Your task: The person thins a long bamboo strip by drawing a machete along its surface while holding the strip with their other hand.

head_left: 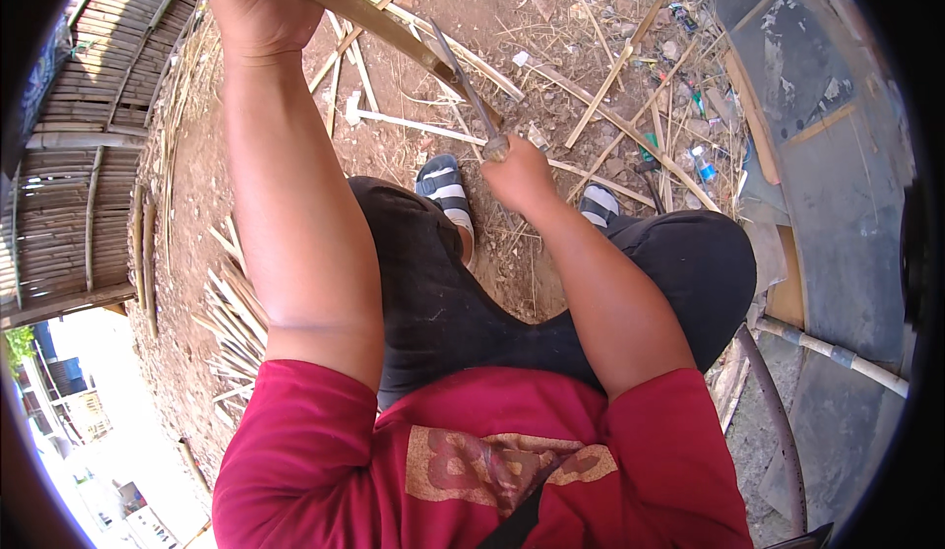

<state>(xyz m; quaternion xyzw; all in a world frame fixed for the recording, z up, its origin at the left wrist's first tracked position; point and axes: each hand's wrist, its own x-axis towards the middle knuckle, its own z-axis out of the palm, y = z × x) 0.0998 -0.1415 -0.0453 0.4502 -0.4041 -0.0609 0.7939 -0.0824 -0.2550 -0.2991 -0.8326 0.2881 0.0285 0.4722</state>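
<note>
My left hand (264,5), at the top edge, is closed around a split bamboo strip (369,19). The strip slants down and to the right, and its far end comes close to my right hand (520,173). That hand is wrapped round the handle of a long-bladed knife (455,64). The blade points up and left, crossing the strip near its lower end; whether the edge bites into it I cannot tell. Both hands are in front of my knees. The top of the picture cuts off part of my left fingers.
Loose bamboo slats (630,128) lie scattered over the dirt ground around my sandalled feet (445,190). A pile of cut strips (236,303) lies at my left. A plastic bottle (703,163) and litter are at the right, beside dark sheet panels (837,194). A bamboo wall (64,219) stands left.
</note>
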